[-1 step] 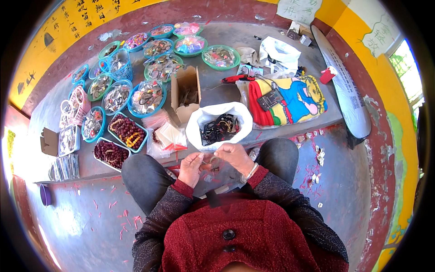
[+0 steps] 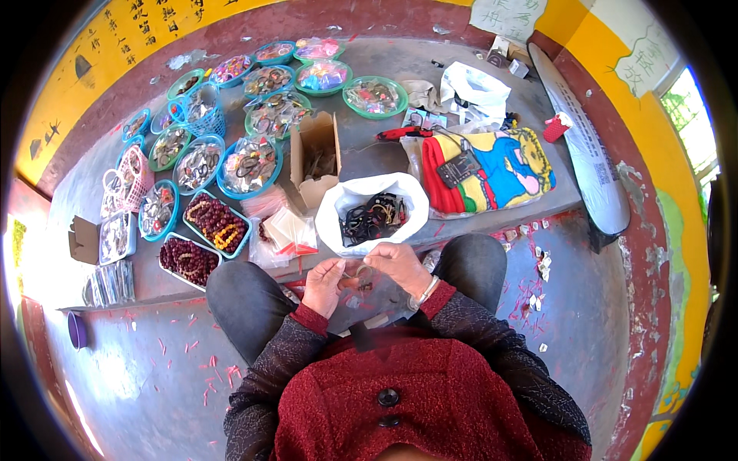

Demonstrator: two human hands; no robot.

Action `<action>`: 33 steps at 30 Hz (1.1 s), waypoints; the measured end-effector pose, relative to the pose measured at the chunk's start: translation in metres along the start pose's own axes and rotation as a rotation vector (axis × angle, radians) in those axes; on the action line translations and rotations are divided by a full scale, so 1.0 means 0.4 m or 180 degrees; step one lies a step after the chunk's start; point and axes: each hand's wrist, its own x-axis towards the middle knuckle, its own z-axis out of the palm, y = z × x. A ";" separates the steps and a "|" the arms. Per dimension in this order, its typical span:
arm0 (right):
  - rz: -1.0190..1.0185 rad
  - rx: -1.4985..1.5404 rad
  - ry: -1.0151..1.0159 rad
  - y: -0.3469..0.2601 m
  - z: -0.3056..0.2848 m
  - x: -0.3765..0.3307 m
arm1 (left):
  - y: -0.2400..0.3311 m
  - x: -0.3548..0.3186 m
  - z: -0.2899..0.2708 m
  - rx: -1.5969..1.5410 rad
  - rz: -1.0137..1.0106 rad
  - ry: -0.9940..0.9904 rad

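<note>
A seated person's two hands meet above the lap, just off the near edge of a raised grey platform (image 2: pixel 453 230). The left hand (image 2: pixel 321 286) and right hand (image 2: pixel 400 266) both pinch a thin brownish loop (image 2: pixel 364 270) between thumb and fingers; it hangs between them, too small to identify. Compared with the earlier frame, no change shows: hands and loop hold the same position. Also unmoved, a white bag (image 2: pixel 327 218) of dark tangled strands (image 2: pixel 375 218) stands at the platform's near edge, just beyond the hands. A folded colourful towel (image 2: pixel 500 173) lies right of it; bead trays (image 2: pixel 247 235) sit along that edge, toward its left corner.
</note>
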 end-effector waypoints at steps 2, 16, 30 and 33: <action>-0.0094 0.0026 0.0013 0.001 0.001 0.000 | 0.002 -0.001 -0.008 -0.0165 -0.0051 -0.0125; -0.1257 -0.1342 -0.0174 -0.002 0.004 -0.005 | 0.006 0.015 -0.018 0.2511 0.0591 -0.0221; -0.0866 -0.1055 -0.0046 -0.031 0.008 -0.013 | 0.029 0.007 -0.020 0.2156 0.0092 -0.0020; -0.0931 -0.1034 0.0010 -0.037 0.009 -0.014 | 0.042 0.005 -0.017 0.2305 0.0116 0.0089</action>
